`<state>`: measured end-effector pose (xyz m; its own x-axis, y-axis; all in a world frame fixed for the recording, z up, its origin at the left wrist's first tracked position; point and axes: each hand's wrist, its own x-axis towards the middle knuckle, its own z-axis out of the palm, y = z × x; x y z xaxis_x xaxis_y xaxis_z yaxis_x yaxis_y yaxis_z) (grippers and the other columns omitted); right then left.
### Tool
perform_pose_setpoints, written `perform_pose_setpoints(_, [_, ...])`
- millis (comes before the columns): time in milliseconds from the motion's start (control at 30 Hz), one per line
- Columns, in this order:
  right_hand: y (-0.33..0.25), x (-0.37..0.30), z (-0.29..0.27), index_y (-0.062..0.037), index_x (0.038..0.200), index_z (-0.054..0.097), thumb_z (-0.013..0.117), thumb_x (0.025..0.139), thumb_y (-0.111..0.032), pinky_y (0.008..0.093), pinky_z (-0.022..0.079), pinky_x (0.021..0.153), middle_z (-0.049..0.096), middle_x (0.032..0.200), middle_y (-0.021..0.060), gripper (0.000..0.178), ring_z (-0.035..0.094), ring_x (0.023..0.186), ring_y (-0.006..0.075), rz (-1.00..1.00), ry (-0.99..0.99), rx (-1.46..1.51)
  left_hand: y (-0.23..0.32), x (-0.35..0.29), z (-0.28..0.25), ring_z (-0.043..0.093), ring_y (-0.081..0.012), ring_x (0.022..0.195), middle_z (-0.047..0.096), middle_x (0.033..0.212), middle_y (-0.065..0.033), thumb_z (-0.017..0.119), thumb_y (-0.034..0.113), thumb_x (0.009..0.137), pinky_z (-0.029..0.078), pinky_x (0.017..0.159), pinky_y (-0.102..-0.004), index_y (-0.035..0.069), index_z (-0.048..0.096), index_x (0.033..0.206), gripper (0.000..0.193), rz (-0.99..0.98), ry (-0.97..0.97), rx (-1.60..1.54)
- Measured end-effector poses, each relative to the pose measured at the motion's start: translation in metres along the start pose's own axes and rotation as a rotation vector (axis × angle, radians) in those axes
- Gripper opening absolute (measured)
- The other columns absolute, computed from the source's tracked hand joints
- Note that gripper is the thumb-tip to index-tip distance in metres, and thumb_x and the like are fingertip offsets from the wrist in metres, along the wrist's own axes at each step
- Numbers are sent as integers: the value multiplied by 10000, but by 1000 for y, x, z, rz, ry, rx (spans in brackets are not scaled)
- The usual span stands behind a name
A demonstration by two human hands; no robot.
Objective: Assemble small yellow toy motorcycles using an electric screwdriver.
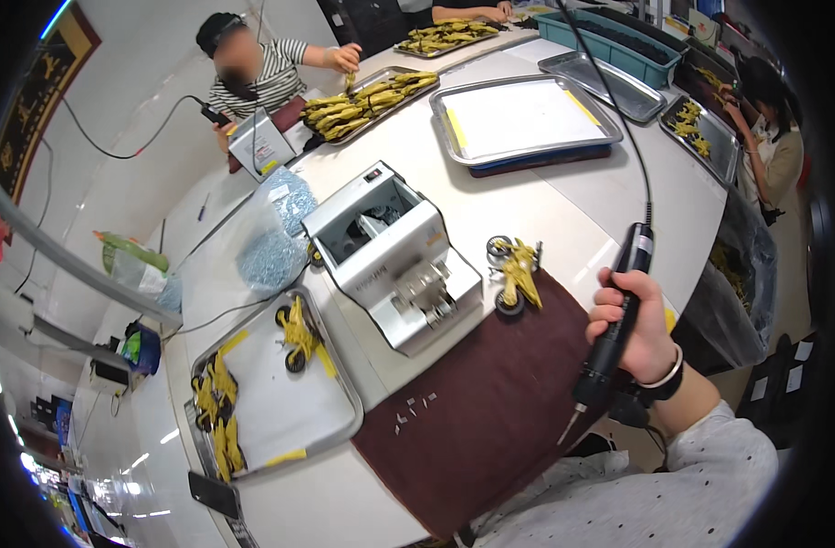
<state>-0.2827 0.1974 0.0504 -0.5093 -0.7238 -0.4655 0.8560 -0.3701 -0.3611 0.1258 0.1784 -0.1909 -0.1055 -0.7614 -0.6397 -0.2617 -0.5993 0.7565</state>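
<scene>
My right hand (pixel 653 333) is wrapped round a black electric screwdriver (pixel 609 352), its bit pointing down over the right edge of a dark red mat (pixel 490 402). My left hand is not in view. A yellow toy motorcycle (pixel 519 274) with black wheels lies at the mat's far edge, left of my right hand. Several small light-coloured pieces (pixel 413 413), perhaps screws, are scattered on the mat. Beyond the mat stands a silver box-shaped machine (pixel 394 265) with an open top. On the left, a metal tray (pixel 353 416) holds another yellow motorcycle (pixel 299 336) and several yellow toy parts (pixel 218 393).
A phone (pixel 215 494) lies by the near left tray. Clear bags of bluish pieces (pixel 276 260) sit left of the machine. Stacked trays (pixel 527 119) stand beyond it. Across the table a person (pixel 285 68) handles yellow parts; another person (pixel 773 146) works at right. The screwdriver's cord (pixel 609 91) hangs from above.
</scene>
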Motion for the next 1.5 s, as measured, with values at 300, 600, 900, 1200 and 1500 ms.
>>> perform_pose_setpoints(300, [-32,-4,36,-139,962,590,591,863,-198,294,459,596,475,646,-60,115,477,561,83,-152,141,-24,44,38,-4,621,-285,917,679,992,-153,638,272,865,450,896,-414,66,653,1073,293,-97,-77,45])
perform_pose_setpoints(600, [-6,-22,-24,-90,984,586,600,889,-170,269,447,619,474,669,-57,124,484,587,78,-234,-186,107,-38,15,-47,613,-285,957,675,1020,-153,618,308,874,444,915,-397,59,637,1111,344,11,-56,63])
perform_pose_setpoints(900, [-50,-5,-32,-80,919,562,653,858,-176,269,455,590,525,665,-48,145,510,566,81,-200,-87,-68,-58,-7,-48,606,-285,998,672,1048,-153,598,344,883,439,934,-380,53,620,1149,395,17,-63,103])
perform_pose_setpoints(1200, [-46,35,1,-150,929,580,598,874,-253,284,446,550,459,618,-77,118,461,524,72,-58,185,-188,11,88,5,598,-285,1038,668,1075,-153,577,381,892,433,953,-364,46,604,1187,447,-106,-87,92])
perform_pose_setpoints(1500, [-64,45,32,-124,969,612,571,915,-230,273,471,585,483,627,-75,126,495,558,68,-135,121,-75,18,113,-4,591,-285,1079,664,1103,-153,557,417,901,428,972,-347,39,587,1225,499,-155,-157,173])
